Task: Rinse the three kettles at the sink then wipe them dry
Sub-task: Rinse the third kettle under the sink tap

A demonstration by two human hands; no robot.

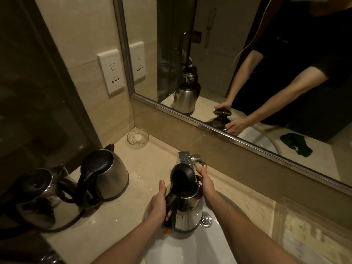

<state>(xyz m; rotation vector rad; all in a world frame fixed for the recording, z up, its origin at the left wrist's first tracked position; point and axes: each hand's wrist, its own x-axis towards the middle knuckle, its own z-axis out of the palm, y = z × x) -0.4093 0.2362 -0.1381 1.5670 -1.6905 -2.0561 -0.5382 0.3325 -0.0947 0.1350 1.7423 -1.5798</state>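
A steel kettle (pixel 187 216) with a black lid and black handle stands upright over the white sink (pixel 190 250), just below the chrome tap (pixel 185 158). My left hand (pixel 159 202) grips its black handle. My right hand (pixel 206 184) holds the kettle's upper right side near the spout, fingers reaching toward the tap. Two more steel kettles stand on the counter at left: a matte one (pixel 110 177) with water drops on its black lid, and a shiny one (pixel 43 202) at the far left.
A glass soap dish (pixel 137 138) sits in the counter's back corner. The tap lever (pixel 201 161) points right. A wall socket (pixel 112 74) is above the counter. The mirror (pixel 247 54) reflects a green cloth (pixel 296 145). A clear tray (pixel 312 235) lies at right.
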